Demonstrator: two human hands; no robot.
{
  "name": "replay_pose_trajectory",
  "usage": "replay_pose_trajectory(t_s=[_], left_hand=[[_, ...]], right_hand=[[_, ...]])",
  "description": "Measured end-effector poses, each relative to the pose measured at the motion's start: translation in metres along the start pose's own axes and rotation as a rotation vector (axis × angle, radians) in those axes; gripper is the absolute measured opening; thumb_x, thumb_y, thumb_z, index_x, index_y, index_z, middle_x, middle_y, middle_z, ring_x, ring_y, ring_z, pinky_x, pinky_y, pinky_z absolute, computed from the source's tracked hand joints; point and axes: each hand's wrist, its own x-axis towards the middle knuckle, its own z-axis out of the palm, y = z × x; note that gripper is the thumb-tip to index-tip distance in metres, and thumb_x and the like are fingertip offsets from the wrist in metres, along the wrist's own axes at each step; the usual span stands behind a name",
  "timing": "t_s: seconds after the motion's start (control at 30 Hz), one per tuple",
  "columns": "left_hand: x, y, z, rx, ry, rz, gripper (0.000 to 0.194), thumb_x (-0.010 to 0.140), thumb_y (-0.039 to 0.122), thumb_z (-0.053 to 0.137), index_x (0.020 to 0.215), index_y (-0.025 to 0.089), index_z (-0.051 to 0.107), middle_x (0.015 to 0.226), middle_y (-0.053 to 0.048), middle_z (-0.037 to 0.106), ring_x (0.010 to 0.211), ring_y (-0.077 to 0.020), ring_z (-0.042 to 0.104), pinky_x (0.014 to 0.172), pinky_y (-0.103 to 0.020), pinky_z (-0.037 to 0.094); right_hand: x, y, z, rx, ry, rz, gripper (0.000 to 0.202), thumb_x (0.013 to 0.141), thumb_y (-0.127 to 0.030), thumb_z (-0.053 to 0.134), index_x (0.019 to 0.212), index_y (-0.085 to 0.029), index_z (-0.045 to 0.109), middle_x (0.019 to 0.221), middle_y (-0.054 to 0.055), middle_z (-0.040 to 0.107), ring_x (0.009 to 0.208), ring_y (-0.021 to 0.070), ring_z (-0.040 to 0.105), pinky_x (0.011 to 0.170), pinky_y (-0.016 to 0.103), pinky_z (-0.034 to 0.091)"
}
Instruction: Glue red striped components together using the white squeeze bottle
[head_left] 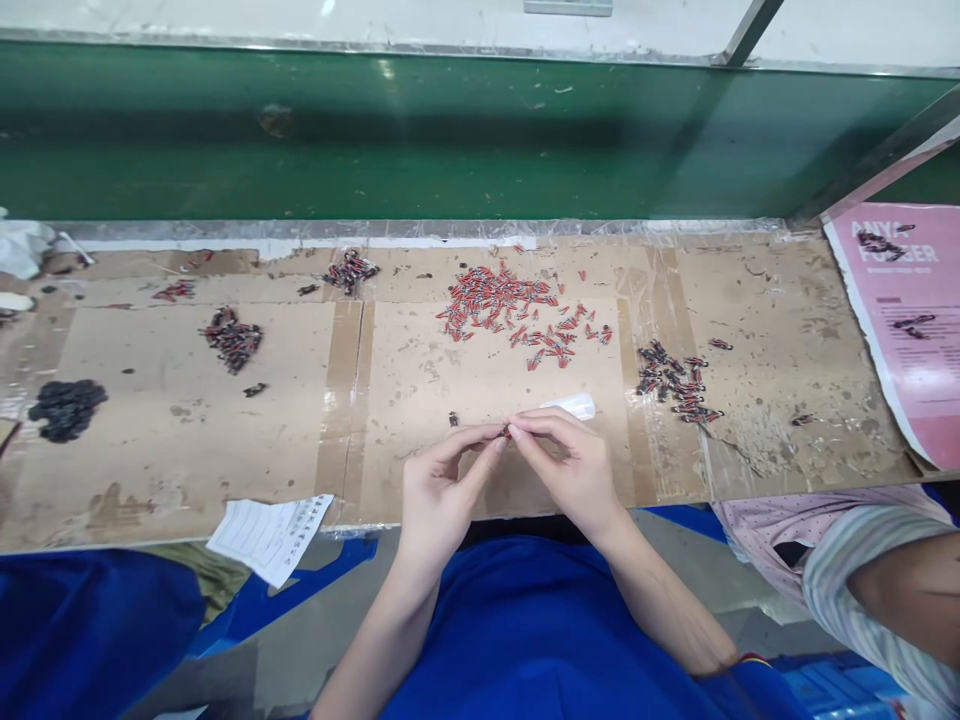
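1. From my remote feed, the left hand [448, 482] and right hand [576, 464] jointly pinch a small red-and-dark part [507, 431] above the near side of the cardboard [420, 375].
2. Their grip covers most of it; I can't make out its long axis or which way it points.
3. Beyond, slender tapered red pieces [491, 295] point many ways.
4. The right hand partly hides a smooth whitish plastic piece [577, 406].

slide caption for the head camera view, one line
Left hand and right hand pinch a small part, red pieces scattered beyond on cardboard.
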Motion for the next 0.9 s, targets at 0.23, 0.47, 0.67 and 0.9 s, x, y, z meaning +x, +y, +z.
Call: replay_pose_trajectory(t_s=[0.23, 0.47, 0.67, 0.9], left_hand=[[0.000, 0.002, 0.002, 0.004, -0.008, 0.001, 0.013, 0.073, 0.031, 0.074, 0.079, 0.020, 0.076, 0.081, -0.005, 0.076, 0.079, -0.0194, 0.072, 0.079, -0.033, 0.059], [0.000, -0.001, 0.008, 0.035, -0.021, 0.018, 0.015, 0.074, 0.033, 0.072, 0.078, 0.018, 0.073, 0.079, -0.005, 0.075, 0.077, -0.0185, 0.070, 0.077, -0.031, 0.058], [-0.001, -0.004, 0.023, 0.059, -0.126, 0.122, 0.012, 0.081, 0.029, 0.066, 0.087, 0.019, 0.071, 0.089, -0.007, 0.074, 0.088, -0.0201, 0.069, 0.085, -0.035, 0.056], [0.014, -0.008, -0.008, 0.395, 0.071, 0.357, 0.025, 0.086, 0.027, 0.062, 0.110, 0.022, 0.066, 0.114, -0.008, 0.070, 0.106, -0.0211, 0.064, 0.089, -0.037, 0.052]], right_hand=[[-0.003, 0.000, 0.000, 0.043, 0.037, -0.028, 0.014, 0.086, -0.021, 0.064, 0.088, -0.026, 0.076, 0.090, 0.004, 0.077, 0.084, 0.0178, 0.071, 0.080, 0.035, 0.059], [-0.009, 0.004, -0.003, 0.198, 0.034, 0.183, 0.011, 0.083, -0.029, 0.068, 0.087, -0.026, 0.077, 0.088, 0.004, 0.077, 0.083, 0.0184, 0.072, 0.077, 0.033, 0.062], [-0.014, 0.005, -0.018, 0.010, 0.093, 0.087, 0.014, 0.086, -0.026, 0.064, 0.095, -0.026, 0.076, 0.095, 0.005, 0.076, 0.088, 0.0193, 0.072, 0.081, 0.035, 0.061], [-0.001, 0.035, -0.069, -0.386, 0.497, 0.052, 0.018, 0.088, -0.033, 0.062, 0.095, -0.020, 0.073, 0.095, 0.009, 0.074, 0.089, 0.0222, 0.070, 0.082, 0.041, 0.058]])
